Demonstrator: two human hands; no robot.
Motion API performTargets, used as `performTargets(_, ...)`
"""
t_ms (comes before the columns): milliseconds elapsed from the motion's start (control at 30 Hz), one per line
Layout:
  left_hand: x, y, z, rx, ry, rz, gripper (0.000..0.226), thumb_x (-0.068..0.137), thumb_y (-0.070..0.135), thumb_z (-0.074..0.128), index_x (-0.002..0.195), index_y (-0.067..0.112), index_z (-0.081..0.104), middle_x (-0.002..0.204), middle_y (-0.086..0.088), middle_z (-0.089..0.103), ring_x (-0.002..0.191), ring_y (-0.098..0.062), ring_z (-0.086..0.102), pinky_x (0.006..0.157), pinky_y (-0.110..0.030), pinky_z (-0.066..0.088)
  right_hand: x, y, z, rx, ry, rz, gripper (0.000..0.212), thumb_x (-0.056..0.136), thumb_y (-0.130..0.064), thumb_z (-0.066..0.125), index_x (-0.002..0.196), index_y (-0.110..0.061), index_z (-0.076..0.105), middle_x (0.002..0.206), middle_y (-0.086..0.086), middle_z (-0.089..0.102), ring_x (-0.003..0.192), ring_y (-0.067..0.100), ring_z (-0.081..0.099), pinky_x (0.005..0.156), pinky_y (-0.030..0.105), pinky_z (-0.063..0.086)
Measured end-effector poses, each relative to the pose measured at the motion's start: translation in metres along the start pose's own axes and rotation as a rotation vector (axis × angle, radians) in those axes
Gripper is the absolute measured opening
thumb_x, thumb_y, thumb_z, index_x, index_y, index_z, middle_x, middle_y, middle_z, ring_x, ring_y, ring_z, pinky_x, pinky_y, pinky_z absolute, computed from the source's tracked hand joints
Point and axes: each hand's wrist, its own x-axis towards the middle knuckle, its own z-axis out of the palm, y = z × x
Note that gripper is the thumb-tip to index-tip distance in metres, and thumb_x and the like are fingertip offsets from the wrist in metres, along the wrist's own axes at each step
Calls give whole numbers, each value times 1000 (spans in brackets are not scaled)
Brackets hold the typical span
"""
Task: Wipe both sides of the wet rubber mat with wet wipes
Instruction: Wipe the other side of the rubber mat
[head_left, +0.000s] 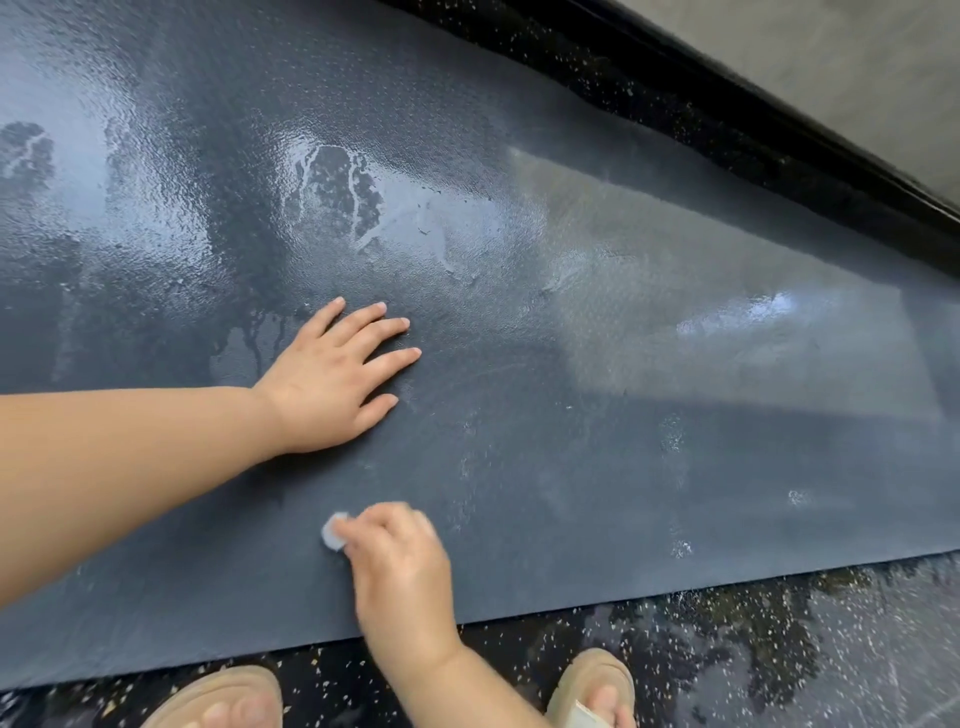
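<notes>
A large dark grey rubber mat (571, 322) lies flat on the floor and fills most of the view. Wet patches and streaks shine on its far and right parts. My left hand (332, 374) rests flat on the mat near the middle, fingers straight and spread. Closer to the near edge, my right hand (400, 561) grips a small bunched white wet wipe (333, 531) and holds it against the mat. Only a corner of the wipe shows past my fingers.
The mat lies on a black speckled floor (727, 649), which is wet at the near right. A black skirting strip (779, 140) and a grey wall (857, 67) run along the far side. My two feet in beige sandals (223, 696) stand at the mat's near edge.
</notes>
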Motion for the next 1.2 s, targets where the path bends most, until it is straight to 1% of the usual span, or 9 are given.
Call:
performTargets(67,-2,2,4,-23,10,-12,47,90,37,55,131,17,56,141,-13,47,136,-35,35,113,-54,18,1,7,-10,115,-40,2,15,80,-6,64,84,-19,70,77,-1,60,69,20,56,67,25,48)
performTargets(200,-10,7,5,5,47,57,44,82,29,69,123,14,63,134,-16,53,129,-39,44,107,-60,26,43,81,-65,328,344,604,15,86,-11,63,87,-24,70,87,-1,62,81,9,57,84,19,44)
performTargets(300,-22,9,5,82,110,177,43,85,35,47,115,15,69,125,-16,61,119,-39,54,98,-63,37,67,140,-98,208,484,872,20,93,-15,56,108,-9,67,109,10,58,93,24,60,95,38,47)
performTargets(367,-25,10,5,104,105,202,51,84,38,35,114,15,70,123,-15,62,116,-38,56,97,-62,39,70,154,-97,115,505,941,22,94,-15,54,111,-8,66,114,6,57,102,25,60,97,31,44)
performTargets(667,-26,16,14,73,150,228,50,82,37,37,112,14,70,123,-16,62,118,-39,55,98,-63,37,-22,14,-9,65,56,155,14,82,-10,66,85,-22,71,81,-4,62,72,18,57,71,18,43)
performTargets(800,-30,22,18,46,164,359,44,75,33,73,114,16,69,124,-14,62,118,-37,55,99,-61,38,2,61,-49,291,251,498,8,84,-10,62,82,-13,69,80,-4,61,72,9,55,71,25,43)
performTargets(967,-31,21,16,45,160,380,50,70,37,78,115,18,69,124,-12,62,117,-35,57,98,-60,39,27,148,-100,107,452,926,22,94,-9,51,112,-5,65,114,9,54,91,28,59,92,38,47)
performTargets(1067,-30,22,15,45,166,366,50,68,36,79,114,18,70,123,-13,63,116,-36,57,97,-61,40,14,122,-77,-64,379,806,20,92,-10,52,95,-21,69,103,-1,58,87,13,53,79,8,35)
performTargets(1200,-32,25,17,25,160,339,51,66,33,81,113,16,70,123,-14,62,117,-37,56,97,-62,39,-33,30,-21,-59,123,386,24,80,0,60,81,-23,67,79,-5,57,71,16,52,67,20,38)
